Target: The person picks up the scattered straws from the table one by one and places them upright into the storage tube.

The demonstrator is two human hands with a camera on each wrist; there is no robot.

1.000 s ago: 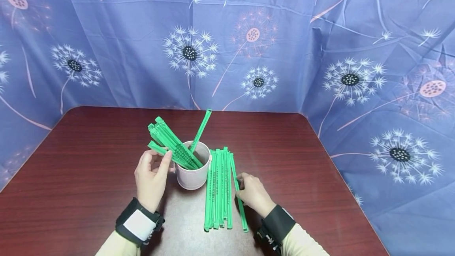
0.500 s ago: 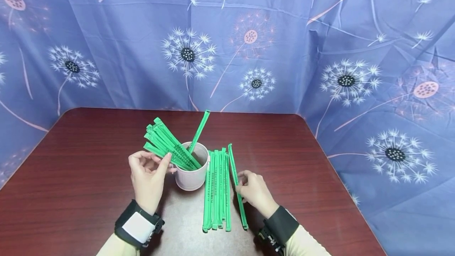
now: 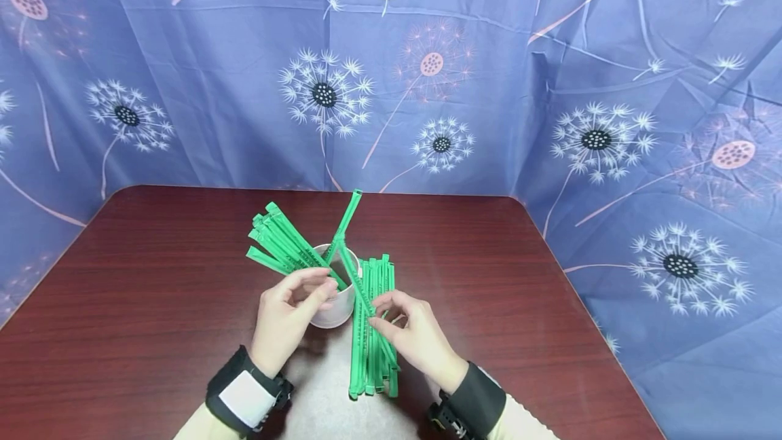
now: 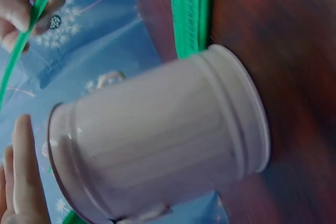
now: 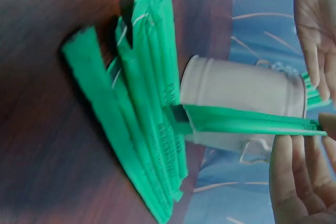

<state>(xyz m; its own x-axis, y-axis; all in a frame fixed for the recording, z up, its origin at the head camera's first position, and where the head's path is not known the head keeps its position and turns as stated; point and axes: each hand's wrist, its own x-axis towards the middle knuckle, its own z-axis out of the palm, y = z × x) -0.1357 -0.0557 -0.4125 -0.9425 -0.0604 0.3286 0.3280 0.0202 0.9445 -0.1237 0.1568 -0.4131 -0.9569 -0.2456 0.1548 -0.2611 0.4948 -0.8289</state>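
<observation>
My right hand [image 3: 421, 341] pinches one green wrapped straw [image 3: 357, 284] between thumb and fingers. It slants over the row, its far end above the bucket rim. A small white bucket [image 3: 330, 316] stands upright; in the left wrist view its wall [image 4: 147, 135] fills the middle. Several green wrapped straws [image 3: 284, 240] lean left out of it, and a single one leans right. My left hand [image 3: 284, 324] is at the bucket's near left, fingers fairly straight in the right wrist view and holding nothing. To the bucket's right lies a row of green wrapped straws [image 3: 366, 358].
The dark red wooden table [image 3: 519, 304] carries the bucket and straws. A blue curtain [image 3: 244, 87] with dandelion prints hangs behind and along the sides. A small wire handle [image 5: 253, 150] sticks out from the bucket's side.
My right hand has lifted the straw from the right of the row and brought it left toward the bucket. My left hand has left the leaning straws and moved right, before the bucket.
</observation>
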